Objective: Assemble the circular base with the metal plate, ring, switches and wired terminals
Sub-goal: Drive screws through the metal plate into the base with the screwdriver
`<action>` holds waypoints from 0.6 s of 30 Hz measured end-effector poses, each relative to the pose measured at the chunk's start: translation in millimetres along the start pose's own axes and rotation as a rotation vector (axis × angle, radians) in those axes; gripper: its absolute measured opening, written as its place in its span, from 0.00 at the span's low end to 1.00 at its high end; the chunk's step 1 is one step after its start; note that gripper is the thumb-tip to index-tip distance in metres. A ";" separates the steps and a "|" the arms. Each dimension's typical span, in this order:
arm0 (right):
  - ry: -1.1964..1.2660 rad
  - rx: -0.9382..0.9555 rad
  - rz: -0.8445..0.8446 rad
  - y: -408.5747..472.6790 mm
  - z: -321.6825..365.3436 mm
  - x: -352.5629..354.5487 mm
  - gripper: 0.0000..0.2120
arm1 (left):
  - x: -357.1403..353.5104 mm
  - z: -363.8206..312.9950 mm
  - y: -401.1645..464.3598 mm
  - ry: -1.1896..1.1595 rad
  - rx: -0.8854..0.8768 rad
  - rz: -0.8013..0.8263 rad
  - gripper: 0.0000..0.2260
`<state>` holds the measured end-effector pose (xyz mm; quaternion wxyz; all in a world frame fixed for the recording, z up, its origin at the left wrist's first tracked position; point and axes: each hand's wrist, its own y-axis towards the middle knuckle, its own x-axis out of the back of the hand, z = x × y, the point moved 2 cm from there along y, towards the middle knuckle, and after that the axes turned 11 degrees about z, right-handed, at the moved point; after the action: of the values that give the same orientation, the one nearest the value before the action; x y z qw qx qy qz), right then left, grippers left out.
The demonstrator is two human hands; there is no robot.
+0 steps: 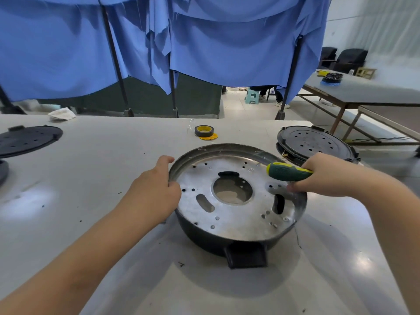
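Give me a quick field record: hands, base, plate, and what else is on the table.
left hand: grips the base rim on its left side
right hand: holds screwdriver, fingertips touching the plate
base: black, on the table
plate: sits inside the base, round centre hole, screw holes visible
tape: behind the base
black discs: one far left, one far right

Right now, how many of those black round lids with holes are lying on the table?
2 in plain view: one black perforated lid at the table's far left, another at the far right, behind the hand holding the screwdriver. A dark object at the left edge might be another; it is cut off.
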<state>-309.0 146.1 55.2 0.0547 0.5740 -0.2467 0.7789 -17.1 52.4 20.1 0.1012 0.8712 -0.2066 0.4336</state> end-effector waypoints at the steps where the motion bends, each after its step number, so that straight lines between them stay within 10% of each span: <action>1: -0.007 -0.013 0.012 -0.8 0.2 0.2 0.16 | 0.1 -1.7 -0.9 0.028 0.001 0.008 0.23; 18: 0.058 0.054 -0.204 23.5 -10.2 -8.7 0.11 | 36.1 15.1 11.1 0.145 -0.059 0.169 0.06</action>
<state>-323.6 131.8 37.4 0.1253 0.5746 -0.1642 0.7920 8.1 27.3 39.7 0.1043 0.8138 -0.2842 0.4961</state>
